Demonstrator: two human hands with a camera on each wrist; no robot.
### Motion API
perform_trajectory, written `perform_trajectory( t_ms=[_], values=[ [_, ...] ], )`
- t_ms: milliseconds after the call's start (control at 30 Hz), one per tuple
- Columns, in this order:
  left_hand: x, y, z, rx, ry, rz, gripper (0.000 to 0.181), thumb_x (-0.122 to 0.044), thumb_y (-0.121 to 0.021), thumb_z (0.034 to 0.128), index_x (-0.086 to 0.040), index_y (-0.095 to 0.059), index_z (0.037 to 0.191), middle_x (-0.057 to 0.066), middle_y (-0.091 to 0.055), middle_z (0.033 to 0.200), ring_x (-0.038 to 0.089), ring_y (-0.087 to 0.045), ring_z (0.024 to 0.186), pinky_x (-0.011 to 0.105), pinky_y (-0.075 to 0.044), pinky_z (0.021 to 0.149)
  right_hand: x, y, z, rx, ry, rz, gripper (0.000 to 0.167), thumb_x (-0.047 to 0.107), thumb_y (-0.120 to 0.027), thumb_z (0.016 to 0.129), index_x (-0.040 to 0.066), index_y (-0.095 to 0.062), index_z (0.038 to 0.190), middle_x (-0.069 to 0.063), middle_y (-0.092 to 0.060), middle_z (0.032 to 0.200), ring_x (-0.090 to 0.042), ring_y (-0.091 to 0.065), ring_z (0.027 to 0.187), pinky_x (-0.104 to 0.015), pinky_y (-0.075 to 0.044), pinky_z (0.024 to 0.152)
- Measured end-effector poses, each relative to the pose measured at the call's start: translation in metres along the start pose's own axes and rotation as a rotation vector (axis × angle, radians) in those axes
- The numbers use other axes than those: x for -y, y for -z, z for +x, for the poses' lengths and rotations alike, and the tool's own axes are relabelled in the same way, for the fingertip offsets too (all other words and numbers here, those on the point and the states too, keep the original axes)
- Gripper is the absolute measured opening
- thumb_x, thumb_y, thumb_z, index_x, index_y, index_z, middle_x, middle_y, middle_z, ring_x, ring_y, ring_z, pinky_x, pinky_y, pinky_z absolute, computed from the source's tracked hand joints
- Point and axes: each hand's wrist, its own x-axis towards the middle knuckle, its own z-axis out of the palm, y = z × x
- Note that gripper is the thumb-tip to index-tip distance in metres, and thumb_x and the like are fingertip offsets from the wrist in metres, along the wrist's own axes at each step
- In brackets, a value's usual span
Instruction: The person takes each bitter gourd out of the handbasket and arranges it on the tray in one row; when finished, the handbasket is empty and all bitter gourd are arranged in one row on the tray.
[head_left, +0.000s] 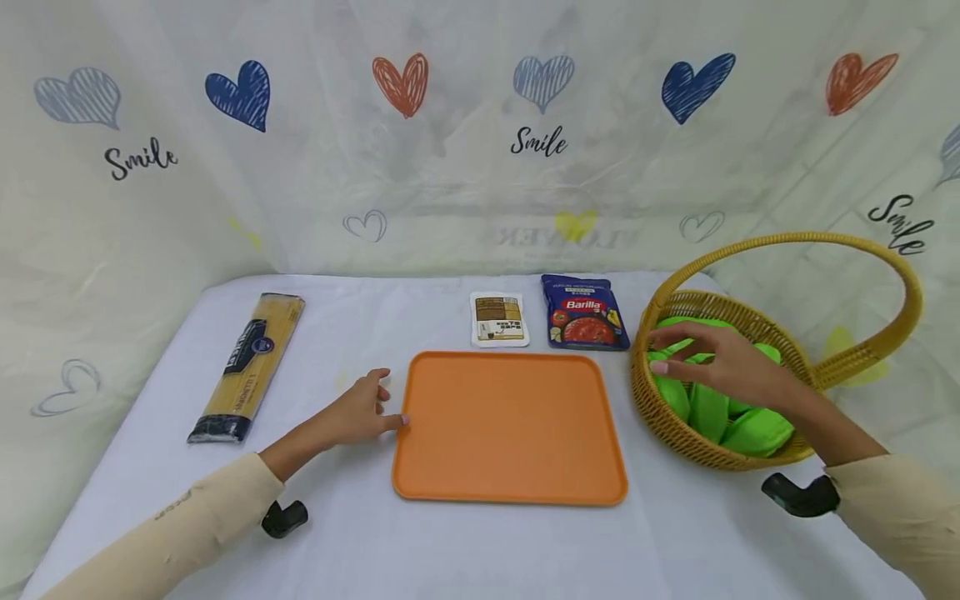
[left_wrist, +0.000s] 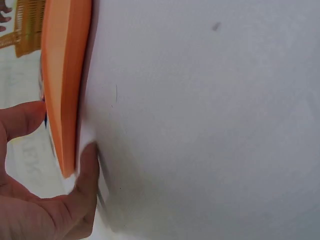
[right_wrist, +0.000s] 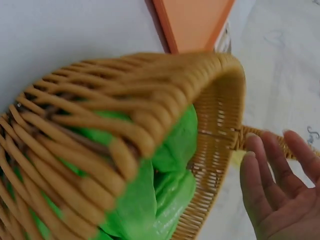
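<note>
An orange tray (head_left: 510, 429) lies flat on the white cloth. My left hand (head_left: 358, 412) is at its left edge, with the thumb by the rim and the other fingers loosely bent; in the left wrist view the tray's side (left_wrist: 70, 90) passes between thumb and fingers, and I cannot tell whether they touch it. My right hand (head_left: 723, 362) hovers over a wicker basket (head_left: 678, 433) with its fingers spread and nothing held. Inside the basket are several shiny, bright green things (head_left: 708, 417), whose kind is unclear. The right wrist view shows the hand (right_wrist: 285, 195) apart from them.
A clear pack of spaghetti (head_left: 258, 358) lies at the left. Behind the tray are a small white-and-brown packet (head_left: 499, 320) and a blue Barilla sauce pouch (head_left: 583, 312). The basket's tall handle (head_left: 903, 292) arches up at the right. A printed curtain (head_left: 465, 167) hangs behind the table.
</note>
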Motion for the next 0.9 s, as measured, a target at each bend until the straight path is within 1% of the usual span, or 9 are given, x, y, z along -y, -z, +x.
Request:
perform_trajectory(
  t_ms=[133, 167, 233, 300, 400, 433, 533, 733, 900],
  values=[
    [0.003, -0.001, 0.005, 0.034, 0.036, -0.163, 0.089, -0.017, -0.081, 0.0833, 0.003, -0.026, 0.151, 0.015, -0.052, 0.118, 0.021, -0.056, 0.092, 0.031, -0.063, 0.07, -0.009, 0.01, 0.005, 0.062, -0.052, -0.012, 0.047, 0.031, -0.07, 0.095, 0.008, -0.06, 0.134, -0.016, -0.066, 0.126, -0.014, -0.07, 0.096, -0.028, -0.06, 0.075],
    [0.002, -0.002, 0.006, 0.036, 0.043, -0.196, 0.088, -0.014, -0.081, 0.0827, 0.003, -0.027, 0.15, 0.015, -0.052, 0.117, 0.02, -0.057, 0.09, 0.031, -0.063, 0.067, -0.012, 0.012, 0.007, 0.074, -0.059, -0.023, 0.048, 0.032, -0.069, 0.095, 0.007, -0.059, 0.135, -0.016, -0.066, 0.125, -0.016, -0.07, 0.096, -0.028, -0.059, 0.075],
    [0.002, -0.003, 0.008, 0.039, 0.045, -0.23, 0.084, -0.009, -0.08, 0.0821, 0.003, -0.029, 0.149, 0.015, -0.052, 0.115, 0.02, -0.058, 0.087, 0.031, -0.063, 0.066, -0.018, 0.017, 0.011, 0.108, -0.074, -0.022, 0.05, 0.032, -0.068, 0.095, 0.005, -0.057, 0.137, -0.017, -0.065, 0.125, -0.019, -0.07, 0.098, -0.03, -0.06, 0.076],
    [0.002, -0.004, 0.008, 0.051, 0.04, -0.252, 0.081, -0.006, -0.078, 0.0824, 0.003, -0.031, 0.148, 0.016, -0.051, 0.115, 0.02, -0.059, 0.086, 0.032, -0.064, 0.065, -0.022, 0.019, 0.014, 0.14, -0.098, -0.021, 0.052, 0.032, -0.067, 0.096, 0.003, -0.055, 0.138, -0.017, -0.065, 0.125, -0.023, -0.069, 0.099, -0.034, -0.061, 0.077],
    [0.0, -0.006, 0.007, 0.07, 0.041, -0.281, 0.075, -0.001, -0.075, 0.0833, 0.002, -0.034, 0.146, 0.016, -0.052, 0.116, 0.02, -0.062, 0.085, 0.032, -0.064, 0.064, -0.029, 0.021, 0.018, 0.204, -0.134, 0.012, 0.055, 0.032, -0.065, 0.097, -0.001, -0.052, 0.14, -0.021, -0.063, 0.127, -0.028, -0.068, 0.103, -0.041, -0.062, 0.078],
    [0.0, -0.006, 0.007, 0.081, 0.035, -0.283, 0.073, 0.0, -0.074, 0.0839, 0.002, -0.035, 0.146, 0.017, -0.052, 0.116, 0.021, -0.063, 0.086, 0.033, -0.064, 0.064, -0.03, 0.022, 0.02, 0.221, -0.147, 0.014, 0.056, 0.033, -0.065, 0.097, -0.001, -0.052, 0.14, -0.022, -0.063, 0.128, -0.029, -0.068, 0.103, -0.041, -0.062, 0.078],
    [-0.002, -0.007, 0.007, 0.085, 0.051, -0.298, 0.069, 0.002, -0.072, 0.0846, 0.001, -0.038, 0.144, 0.016, -0.053, 0.116, 0.021, -0.063, 0.086, 0.033, -0.064, 0.064, -0.033, 0.022, 0.024, 0.276, -0.184, 0.023, 0.06, 0.035, -0.065, 0.097, -0.003, -0.05, 0.141, -0.025, -0.062, 0.13, -0.029, -0.068, 0.105, -0.041, -0.063, 0.078],
    [-0.002, -0.007, 0.008, 0.088, 0.031, -0.298, 0.067, 0.003, -0.07, 0.085, 0.003, -0.037, 0.144, 0.017, -0.053, 0.116, 0.02, -0.063, 0.087, 0.033, -0.064, 0.064, -0.034, 0.022, 0.032, 0.379, -0.262, 0.033, 0.071, 0.042, -0.064, 0.096, -0.006, -0.044, 0.145, -0.03, -0.057, 0.134, -0.029, -0.066, 0.108, -0.039, -0.062, 0.078],
    [-0.001, -0.008, 0.009, 0.089, 0.016, -0.311, 0.068, 0.003, -0.07, 0.0841, 0.004, -0.037, 0.144, 0.018, -0.052, 0.116, 0.02, -0.063, 0.088, 0.034, -0.064, 0.064, -0.035, 0.021, 0.037, 0.431, -0.328, 0.036, 0.078, 0.045, -0.064, 0.096, -0.007, -0.039, 0.147, -0.032, -0.054, 0.136, -0.028, -0.067, 0.106, -0.04, -0.062, 0.082]
  ],
)
